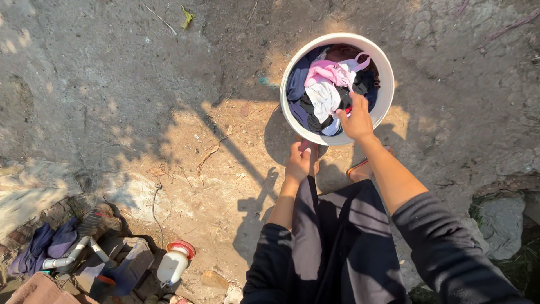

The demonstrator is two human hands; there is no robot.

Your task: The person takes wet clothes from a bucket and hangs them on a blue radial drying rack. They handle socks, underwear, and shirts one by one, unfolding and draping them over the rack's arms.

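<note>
A white bucket [388,84] stands on the ground ahead of me, filled with clothes: a pink garment [332,71], a white one [323,98] and dark blue and black pieces [298,81]. My right hand [356,119] reaches into the bucket and its fingers close on the clothes near the rim. My left hand [298,162] hangs just below the bucket's near edge with its fingers curled; it seems to pinch the dark cloth [315,236] that drapes down in front of me.
Bare concrete and dirt ground [140,84] lies all around, partly shaded. At lower left sit a white plastic bottle with a red cap [173,262], a purple cloth [42,245], a pipe piece [70,256] and a brush. A stone [500,222] lies at lower right.
</note>
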